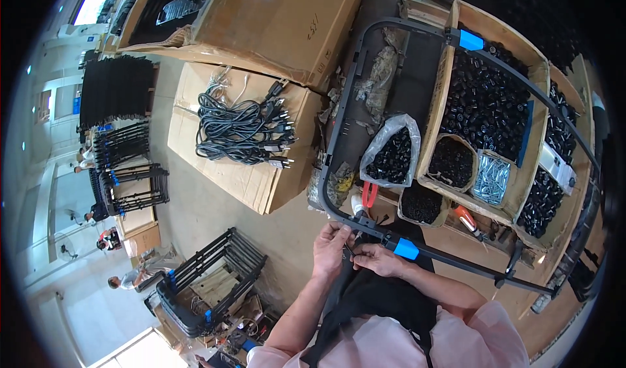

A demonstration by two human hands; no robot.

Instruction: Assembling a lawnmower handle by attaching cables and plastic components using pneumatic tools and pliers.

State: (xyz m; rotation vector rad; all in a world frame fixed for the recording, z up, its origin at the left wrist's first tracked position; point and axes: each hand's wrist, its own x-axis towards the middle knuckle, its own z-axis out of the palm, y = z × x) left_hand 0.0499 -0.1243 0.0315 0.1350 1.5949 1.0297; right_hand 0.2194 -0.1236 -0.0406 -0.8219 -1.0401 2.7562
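A large black tubular frame (pixel 336 139) with rounded corners and blue wraps lies across the bench in front of me. At its near tube, my left hand (pixel 330 245) is closed in a pinch just below a small bracket (pixel 364 220). Beside it, my right hand (pixel 379 261) also pinches with bent fingers, close to the blue wrap (pixel 405 248). A small dark piece shows between the fingertips of both hands, too small to name. The hands almost touch each other.
A wooden tray (pixel 450 74) holds black plastic caps, a bag of small black parts (pixel 391 153) and silver screws (pixel 492 177). An orange-handled screwdriver (pixel 465 218) lies by the tray's near edge. Coiled power cords (pixel 238 126) rest on a cardboard box (pixel 251 192); stacked frames (pixel 208 270) stand left.
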